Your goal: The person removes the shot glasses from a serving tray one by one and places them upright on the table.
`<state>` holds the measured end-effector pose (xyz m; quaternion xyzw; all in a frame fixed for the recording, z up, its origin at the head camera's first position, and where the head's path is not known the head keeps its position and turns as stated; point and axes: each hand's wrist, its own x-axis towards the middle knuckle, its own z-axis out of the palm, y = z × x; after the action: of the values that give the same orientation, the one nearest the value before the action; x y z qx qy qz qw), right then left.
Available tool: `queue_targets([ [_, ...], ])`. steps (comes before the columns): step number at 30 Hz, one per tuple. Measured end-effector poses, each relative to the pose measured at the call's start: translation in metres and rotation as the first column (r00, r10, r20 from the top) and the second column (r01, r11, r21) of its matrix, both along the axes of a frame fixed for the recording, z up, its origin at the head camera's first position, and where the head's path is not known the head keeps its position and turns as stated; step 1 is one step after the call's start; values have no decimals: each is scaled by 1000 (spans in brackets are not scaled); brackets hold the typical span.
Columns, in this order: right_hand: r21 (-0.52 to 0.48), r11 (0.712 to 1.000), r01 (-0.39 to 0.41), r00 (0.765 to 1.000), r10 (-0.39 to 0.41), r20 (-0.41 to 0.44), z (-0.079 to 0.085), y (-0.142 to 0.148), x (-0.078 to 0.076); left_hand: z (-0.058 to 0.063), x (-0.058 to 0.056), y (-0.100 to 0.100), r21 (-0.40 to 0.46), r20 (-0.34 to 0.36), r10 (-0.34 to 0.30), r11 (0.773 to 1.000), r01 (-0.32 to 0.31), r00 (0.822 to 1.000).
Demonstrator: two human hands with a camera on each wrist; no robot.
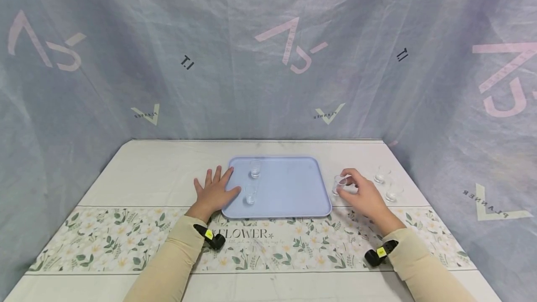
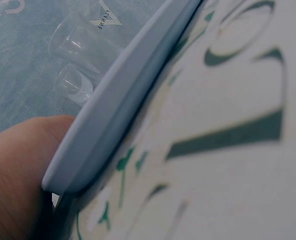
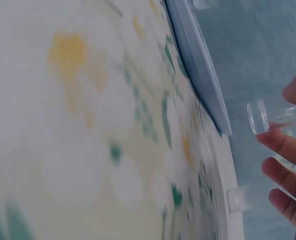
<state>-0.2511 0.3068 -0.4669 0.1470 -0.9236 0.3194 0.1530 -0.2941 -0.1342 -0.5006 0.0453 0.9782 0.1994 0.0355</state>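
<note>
My right hand (image 1: pixel 361 195) pinches a small clear shot glass (image 1: pixel 338 185) between thumb and fingers, just off the tray's right edge. In the right wrist view that shot glass (image 3: pixel 258 117) shows its thick base toward the tabletop. On the left, my left hand (image 1: pixel 213 194) lies with fingers spread at the left rim of a light blue tray (image 1: pixel 285 185), its thumb over the rim. Two more shot glasses stand upright at the tray's left side, one farther back (image 1: pixel 255 170) and one nearer (image 1: pixel 250 196).
Right of my right hand stand two more shot glasses, a far one (image 1: pixel 380 176) and a near one (image 1: pixel 392 194). A floral tablecloth (image 1: pixel 126 241) covers the table. Grey-blue curtains (image 1: pixel 235 97) enclose it at the back and sides.
</note>
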Motion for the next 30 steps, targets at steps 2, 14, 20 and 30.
queue_targets([
  [2, 11, 1000, 18, 1000, -18, -10, -1, 6, 2, 0, 0, 0, 0, -1, -1, 1000, 1, 1000],
  [14, 50, 992, 113, 990, -117, 80, 1, 32, 13, 0, 0, 0, -4, -2, -6, 1000, 6, 1000],
  [20, 82, 988, 133, 981, -143, 131, 0, 36, 17, 2, 2, 1, 1, 1, 3, 1000, -3, 1000],
  [30, 67, 989, 133, 961, -145, 237, -5, 39, 18, 4, 3, 2, 7, 1, 6, 1000, -6, 1000],
])
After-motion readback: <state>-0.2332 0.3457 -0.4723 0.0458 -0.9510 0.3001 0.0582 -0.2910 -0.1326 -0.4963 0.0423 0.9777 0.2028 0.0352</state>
